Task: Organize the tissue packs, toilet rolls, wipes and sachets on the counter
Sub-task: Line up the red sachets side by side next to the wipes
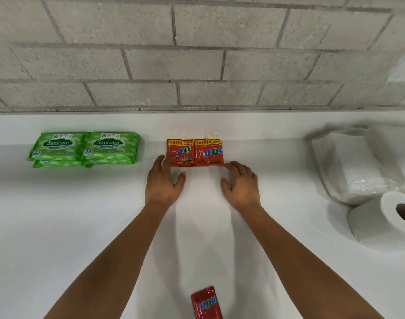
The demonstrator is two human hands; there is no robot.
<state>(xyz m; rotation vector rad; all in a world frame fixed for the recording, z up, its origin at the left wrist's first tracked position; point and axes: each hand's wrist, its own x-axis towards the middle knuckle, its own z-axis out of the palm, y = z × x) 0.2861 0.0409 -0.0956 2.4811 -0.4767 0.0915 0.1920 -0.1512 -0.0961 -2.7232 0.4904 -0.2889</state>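
The red sachets [195, 152] lie in a short row, side by side and overlapping, flat on the white counter [81, 226] just in front of the step where the counter rises toward the grey block wall [196, 54]. To the left of the sachets, across a bare strip of counter, the green wipes packs [84, 147] sit in two touching stacks, their far edges in line with the sachets' far edge. Well to the right of the sachets stands a clear-wrapped tissue pack [348, 166], and nearer the camera from it a toilet roll [385, 221] lies with its core hole facing up and right, touching or nearly touching the pack. One more red sachet [206, 302] lies alone well in front of the row, between the forearms at the bottom edge of the view. Wide bare counter stretches in front of the row on both sides of the arms. The left hand [165, 183] lies spread and flat, fingers straight, its fingertips touching the lower left corner of the sachets. The right hand [241, 184] is likewise spread and relaxed, holding nothing, its fingertips at the lower right corner of the row; whether they touch it cannot be told.
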